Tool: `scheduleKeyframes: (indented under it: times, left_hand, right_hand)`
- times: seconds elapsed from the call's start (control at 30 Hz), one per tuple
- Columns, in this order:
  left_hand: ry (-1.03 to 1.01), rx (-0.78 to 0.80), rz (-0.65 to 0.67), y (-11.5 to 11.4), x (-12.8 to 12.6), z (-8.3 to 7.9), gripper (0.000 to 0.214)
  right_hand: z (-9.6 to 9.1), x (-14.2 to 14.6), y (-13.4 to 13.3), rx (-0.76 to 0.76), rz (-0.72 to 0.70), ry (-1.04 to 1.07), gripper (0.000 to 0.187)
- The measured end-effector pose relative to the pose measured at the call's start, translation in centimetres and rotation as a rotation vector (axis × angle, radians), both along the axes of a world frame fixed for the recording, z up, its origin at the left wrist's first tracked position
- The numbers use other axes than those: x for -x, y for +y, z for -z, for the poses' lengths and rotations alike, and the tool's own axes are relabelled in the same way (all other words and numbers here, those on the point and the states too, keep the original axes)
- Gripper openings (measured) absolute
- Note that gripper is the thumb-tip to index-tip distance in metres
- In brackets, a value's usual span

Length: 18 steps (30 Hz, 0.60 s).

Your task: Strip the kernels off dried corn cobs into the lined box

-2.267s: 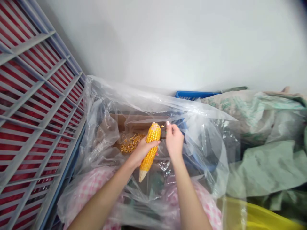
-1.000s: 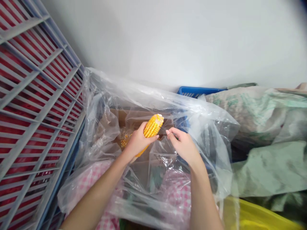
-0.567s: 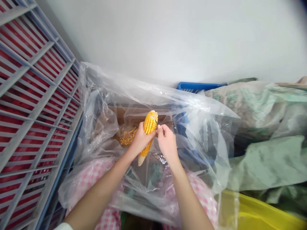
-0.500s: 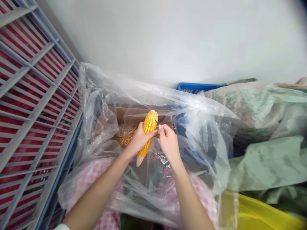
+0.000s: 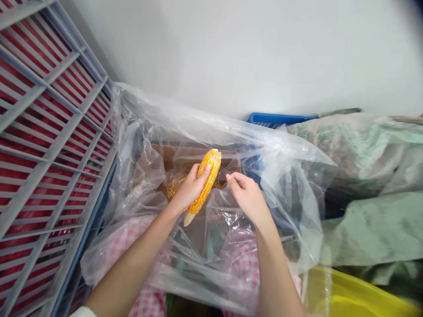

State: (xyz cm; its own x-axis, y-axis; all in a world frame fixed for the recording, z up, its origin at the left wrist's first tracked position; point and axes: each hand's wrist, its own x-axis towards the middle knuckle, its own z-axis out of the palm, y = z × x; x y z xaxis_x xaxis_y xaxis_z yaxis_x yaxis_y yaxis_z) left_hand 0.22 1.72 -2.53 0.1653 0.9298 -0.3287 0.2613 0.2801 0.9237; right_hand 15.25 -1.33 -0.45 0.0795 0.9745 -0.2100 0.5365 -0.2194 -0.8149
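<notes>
My left hand (image 5: 194, 185) is wrapped round an ear of corn (image 5: 210, 175), thumb lying along its yellow kernels. The ear leans, its blunt end up and to the right, its pale bare tip pointing down at the lower left. A short way to the right of the ear, apart from it, my right hand (image 5: 245, 193) has thumb and forefinger pinched together; whatever is between them, if anything, is too small to make out. Below both hands, loose corn kernels (image 5: 172, 190) lie inside a clear plastic bag (image 5: 139, 253) that lines a cardboard box (image 5: 185, 154).
Slatted plastic crates (image 5: 59, 145) with red behind them stand at the left. On the right are a blue basket (image 5: 280, 119), a printed woven sack (image 5: 363, 145), greenish sacking (image 5: 386, 229) and a yellow tub (image 5: 360, 295). A white wall (image 5: 231, 53) rises behind.
My right hand has drawn away from the ear of corn to the right. The ear tilts slightly more to the right in my left hand, whose thumb now lies further up it.
</notes>
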Motion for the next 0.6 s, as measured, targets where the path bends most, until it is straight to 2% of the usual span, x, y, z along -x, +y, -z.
scheduleKeyframes:
  times: [0.13,0.23,0.37,0.47,0.6]
  left_hand:
    - [0.114,-0.058,0.075,-0.3,-0.2,-0.5,0.040]
    - [0.153,-0.078,0.116,-0.5,-0.6,-0.6,0.037]
    - [0.117,-0.078,0.025,-0.6,-1.3,0.0,0.037]
    - [-0.032,-0.026,-0.083,-0.6,-1.9,0.7,0.039]
    - [-0.169,0.060,-0.114,-0.6,-1.8,0.7,0.040]
  right_hand:
    - [0.2,-1.2,-0.1,0.095,-0.025,0.061,0.032]
    - [0.6,-1.6,0.0,0.114,-0.025,0.087,0.032]
    - [1.5,0.6,0.0,0.010,0.105,0.045,0.031]
    - [1.9,2.6,0.0,-0.058,0.237,0.018,0.030]
    - [1.4,2.5,0.1,-0.065,0.220,0.078,0.031]
